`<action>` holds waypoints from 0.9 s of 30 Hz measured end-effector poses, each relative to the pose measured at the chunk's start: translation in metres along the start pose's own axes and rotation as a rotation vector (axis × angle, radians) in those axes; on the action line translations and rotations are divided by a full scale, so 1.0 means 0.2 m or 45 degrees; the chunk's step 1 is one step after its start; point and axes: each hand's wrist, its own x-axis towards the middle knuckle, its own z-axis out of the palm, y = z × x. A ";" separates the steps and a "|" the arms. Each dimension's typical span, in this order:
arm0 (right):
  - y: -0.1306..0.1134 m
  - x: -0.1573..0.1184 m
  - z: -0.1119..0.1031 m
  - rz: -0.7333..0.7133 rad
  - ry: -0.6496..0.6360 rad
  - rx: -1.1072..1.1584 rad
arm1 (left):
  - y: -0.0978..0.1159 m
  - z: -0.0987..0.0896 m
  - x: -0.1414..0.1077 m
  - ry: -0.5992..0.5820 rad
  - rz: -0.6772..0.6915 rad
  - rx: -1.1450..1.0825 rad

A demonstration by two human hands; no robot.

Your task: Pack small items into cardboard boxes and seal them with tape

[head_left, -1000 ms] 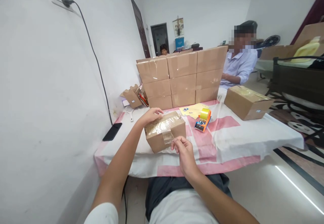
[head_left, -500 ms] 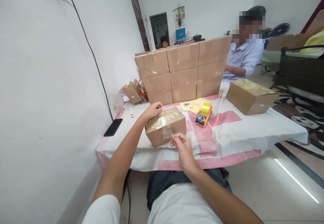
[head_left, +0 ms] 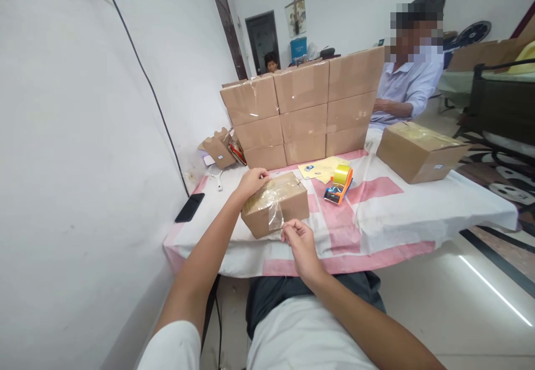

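Note:
A small cardboard box [head_left: 254, 224] sits near the table's front edge, its top covered with shiny clear tape. My left hand [head_left: 252, 183] lies at the box's far left corner, fingers curled and closed on its edge. A strip of packing tape [head_left: 275, 215] hangs down the front face of the box. At its lower end my right hand [head_left: 298, 239] is closed, with thumb and forefinger pinching the strip. To the right of the box, an orange and blue tape dispenser [head_left: 339, 185] with a yellowish roll rests on the cloth.
A wall of stacked cardboard boxes [head_left: 303, 113] stands behind. Another taped box [head_left: 420, 152] is at the right. Yellow papers [head_left: 320, 168], a black phone [head_left: 189, 208] and a white perforated paddle [head_left: 215, 173] lie on the tablecloth [head_left: 384, 219]. A person [head_left: 407, 80] sits beyond the table.
The view has shifted slightly. Both hands keep nearly the same place on the box and tape strip; the strip looks a little more stretched out.

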 end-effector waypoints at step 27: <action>0.17 0.05 -0.11 0.026 0.031 -0.147 | 0.07 0.03 0.03 -0.208 -0.346 0.073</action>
